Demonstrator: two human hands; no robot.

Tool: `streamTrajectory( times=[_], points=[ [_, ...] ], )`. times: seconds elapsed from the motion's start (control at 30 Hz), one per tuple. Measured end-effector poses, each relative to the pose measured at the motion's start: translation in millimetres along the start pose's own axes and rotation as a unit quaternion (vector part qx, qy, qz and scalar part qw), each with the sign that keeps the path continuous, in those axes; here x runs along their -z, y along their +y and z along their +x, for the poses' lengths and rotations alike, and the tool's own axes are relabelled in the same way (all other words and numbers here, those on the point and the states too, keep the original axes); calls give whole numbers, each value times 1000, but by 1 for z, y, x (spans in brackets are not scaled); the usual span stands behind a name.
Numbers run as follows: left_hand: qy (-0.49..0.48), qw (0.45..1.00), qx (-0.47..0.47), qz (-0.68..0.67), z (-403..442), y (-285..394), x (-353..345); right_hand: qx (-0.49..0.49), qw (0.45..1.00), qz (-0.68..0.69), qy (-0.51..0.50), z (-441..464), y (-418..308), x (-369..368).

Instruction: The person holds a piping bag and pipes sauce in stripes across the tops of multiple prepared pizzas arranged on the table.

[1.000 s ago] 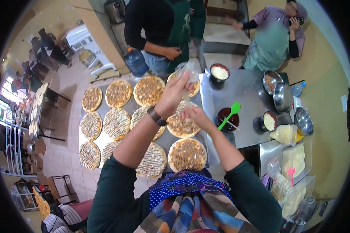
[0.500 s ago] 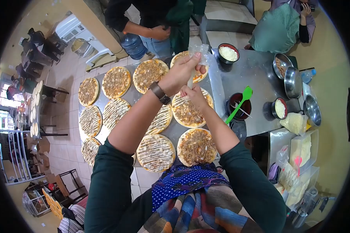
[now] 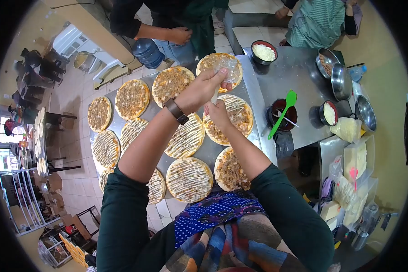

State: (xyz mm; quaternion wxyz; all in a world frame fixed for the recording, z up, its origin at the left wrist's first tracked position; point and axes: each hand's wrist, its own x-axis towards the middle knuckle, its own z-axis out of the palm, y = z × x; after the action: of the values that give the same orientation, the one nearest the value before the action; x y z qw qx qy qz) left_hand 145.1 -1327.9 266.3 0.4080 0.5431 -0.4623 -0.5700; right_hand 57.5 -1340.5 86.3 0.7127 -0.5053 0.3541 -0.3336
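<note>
My left hand point(image 3: 206, 89), with a watch at its wrist, is wrapped around a clear plastic piping bag point(image 3: 229, 70) whose crumpled top sticks out above the fist. Just below it my right hand point(image 3: 217, 113) is closed around the bag's lower end; the tip itself is hidden. Both hands hover over a round pizza point(image 3: 240, 119) with brown crumbly topping, white stripes crossing its upper part. Nearest my body lies a pizza without stripes point(image 3: 231, 170). A fully striped pizza point(image 3: 189, 180) sits to its left.
More pizzas, such as a plain-topped one point(image 3: 132, 99), cover the metal table point(image 3: 264, 154). On the right are a bowl of grated cheese point(image 3: 264, 52), a dark bowl with a green spatula point(image 3: 283, 113) and metal bowls point(image 3: 341, 81). A person in dark sleeves point(image 3: 167, 34) stands across.
Both hands have shifted slightly left and down with the bag. White lines now show on the upper part of the pizza below. The whole view has tilted a little.
</note>
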Motion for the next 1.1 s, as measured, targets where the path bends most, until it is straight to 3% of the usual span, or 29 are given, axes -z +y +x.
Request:
streamTrajectory(
  times=[0.07, 0.2, 0.27, 0.37, 0.4, 0.43, 0.53, 0.57, 0.63, 0.7, 0.77, 0.87, 0.93, 1.0, 1.03, 1.1],
  points=[
    [-11, 1000, -13, -5, 11, -10, -3, -20, 995, -35, 89, -1, -4, 6],
    [-60, 996, -62, -31, 43, -14, -30, 68, 969, -42, 233, 18, -16, 73],
    [-75, 993, -90, -17, 58, -17, -40, 91, 966, -56, 235, 27, -19, 112],
    [-72, 990, -118, 38, 43, -12, -35, 47, 971, -62, 225, 18, -10, 91],
    [-53, 988, -119, 81, 31, -10, -28, 72, 962, -106, 240, 14, 9, 66],
    [-53, 993, -66, 77, 24, -16, -17, 41, 976, -94, 192, 6, 19, 39],
    [-56, 996, -45, 62, -4, -14, 1, 10, 999, -17, 32, -13, 28, -8],
    [-58, 995, -44, 62, -1, -15, -2, 10, 999, -16, 34, -14, 24, -4],
    [-49, 996, -56, 58, 9, -19, -11, 1, 984, -91, 154, -9, 15, 21],
    [-70, 992, -81, 63, 28, -17, -33, 107, 962, -79, 238, 16, 10, 75],
    [-90, 988, -107, 68, 32, -14, -39, 103, 977, 10, 188, 15, -13, 116],
    [-83, 978, -143, 125, 25, -10, -41, 110, 965, -59, 232, 13, 3, 74],
    [-66, 990, -105, 62, 9, -26, -24, 54, 961, -197, 185, -15, 21, 20],
    [-77, 994, -51, 61, 1, -29, -8, 59, 993, -15, 100, -26, 36, -16],
    [-86, 995, 4, 56, 0, -30, -5, 60, 993, -14, 102, -26, 33, -9],
    [-95, 992, -41, 65, 12, -30, -17, 1, 979, -137, 154, -20, 21, 26]
  ],
)
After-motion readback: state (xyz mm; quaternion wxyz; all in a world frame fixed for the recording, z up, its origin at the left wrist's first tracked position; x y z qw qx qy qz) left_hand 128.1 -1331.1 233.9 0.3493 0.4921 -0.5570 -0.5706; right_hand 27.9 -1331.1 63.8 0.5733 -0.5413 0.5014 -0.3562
